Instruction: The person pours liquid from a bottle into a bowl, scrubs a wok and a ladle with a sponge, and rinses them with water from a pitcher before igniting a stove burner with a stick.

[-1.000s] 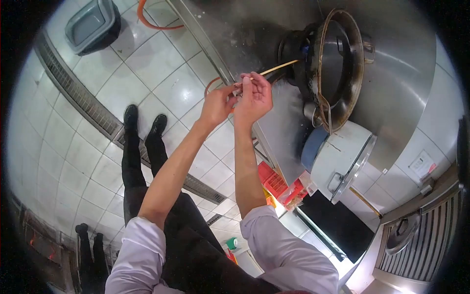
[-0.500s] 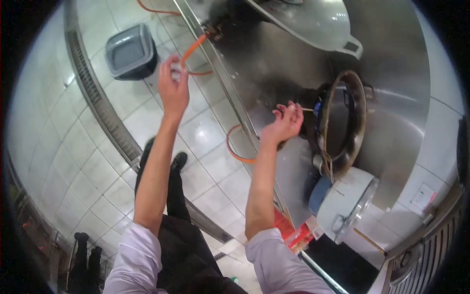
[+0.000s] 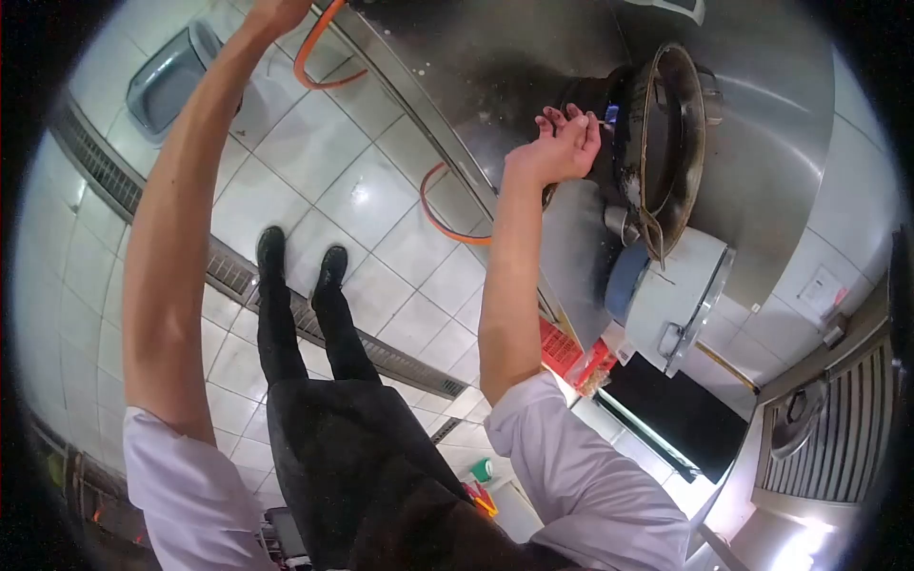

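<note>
My right hand (image 3: 562,147) is at the centre right, fingers curled and pinching a thin stick (image 3: 603,123). The stick's far end meets a small blue flame (image 3: 611,113) at the burner beside a large dark pan (image 3: 700,157). Soot-dark marks show on my fingertips. At the top edge my left hand (image 3: 281,11) is partly cut off, close to the orange hose (image 3: 309,48); its fingers cannot be made out.
The steel counter (image 3: 571,224) holds a white pot (image 3: 671,295) below the pan. A grey bin (image 3: 167,86) stands on the tiled floor at the upper left, past a drain grate (image 3: 228,271). Red packaging (image 3: 560,348) lies beside a black panel (image 3: 676,414).
The view has shifted, so the pan and counter sit higher. My left hand has moved up and left to the frame's edge; my right hand still has the stick at the flame.
</note>
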`<control>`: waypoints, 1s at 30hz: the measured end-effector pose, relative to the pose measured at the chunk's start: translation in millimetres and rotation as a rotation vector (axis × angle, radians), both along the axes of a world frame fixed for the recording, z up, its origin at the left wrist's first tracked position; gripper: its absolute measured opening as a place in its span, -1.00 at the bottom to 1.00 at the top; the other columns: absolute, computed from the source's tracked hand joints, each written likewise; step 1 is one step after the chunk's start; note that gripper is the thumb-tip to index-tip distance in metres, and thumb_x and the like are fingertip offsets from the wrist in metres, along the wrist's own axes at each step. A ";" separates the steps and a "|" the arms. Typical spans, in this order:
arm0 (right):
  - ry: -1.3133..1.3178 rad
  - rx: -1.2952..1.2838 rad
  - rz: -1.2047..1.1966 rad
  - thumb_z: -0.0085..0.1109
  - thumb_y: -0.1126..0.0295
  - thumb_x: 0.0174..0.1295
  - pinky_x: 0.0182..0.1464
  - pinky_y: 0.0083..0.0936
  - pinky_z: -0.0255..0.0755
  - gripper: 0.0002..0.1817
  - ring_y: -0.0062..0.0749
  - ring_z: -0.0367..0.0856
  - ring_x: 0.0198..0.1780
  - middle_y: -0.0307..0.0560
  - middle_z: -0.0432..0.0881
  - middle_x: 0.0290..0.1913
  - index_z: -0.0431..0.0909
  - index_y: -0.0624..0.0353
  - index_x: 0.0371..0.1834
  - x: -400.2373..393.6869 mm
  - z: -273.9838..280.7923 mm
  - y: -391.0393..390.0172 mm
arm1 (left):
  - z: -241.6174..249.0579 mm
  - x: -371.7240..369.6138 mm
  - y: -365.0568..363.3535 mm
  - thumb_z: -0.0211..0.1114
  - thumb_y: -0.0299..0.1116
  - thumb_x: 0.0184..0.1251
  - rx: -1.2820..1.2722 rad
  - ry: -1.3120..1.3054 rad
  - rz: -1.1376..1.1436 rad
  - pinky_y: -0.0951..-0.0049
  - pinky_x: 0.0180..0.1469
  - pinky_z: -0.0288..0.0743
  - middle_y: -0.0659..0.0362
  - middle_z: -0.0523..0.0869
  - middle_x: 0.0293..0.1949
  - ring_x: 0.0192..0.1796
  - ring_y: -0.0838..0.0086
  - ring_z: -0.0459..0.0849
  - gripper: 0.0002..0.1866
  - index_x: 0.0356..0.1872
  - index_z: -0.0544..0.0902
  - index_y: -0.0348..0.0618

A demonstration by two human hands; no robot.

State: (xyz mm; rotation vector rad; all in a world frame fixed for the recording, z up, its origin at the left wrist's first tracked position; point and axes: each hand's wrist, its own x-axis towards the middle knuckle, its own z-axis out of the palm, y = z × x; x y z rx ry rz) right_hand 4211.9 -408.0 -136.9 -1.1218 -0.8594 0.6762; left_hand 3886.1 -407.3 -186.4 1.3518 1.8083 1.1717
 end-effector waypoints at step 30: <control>0.031 0.000 -0.092 0.01 0.41 0.24 -0.46 -0.53 0.36 -0.77 -0.32 0.50 -0.44 0.03 0.53 -0.22 0.34 0.24 -0.09 19.5 -1.4 11.5 | -11.2 2.1 10.4 0.05 -0.40 0.23 0.093 -0.016 0.034 0.22 -0.20 0.41 -0.17 0.62 -0.39 -0.27 0.02 0.60 -0.76 -0.30 0.58 -0.42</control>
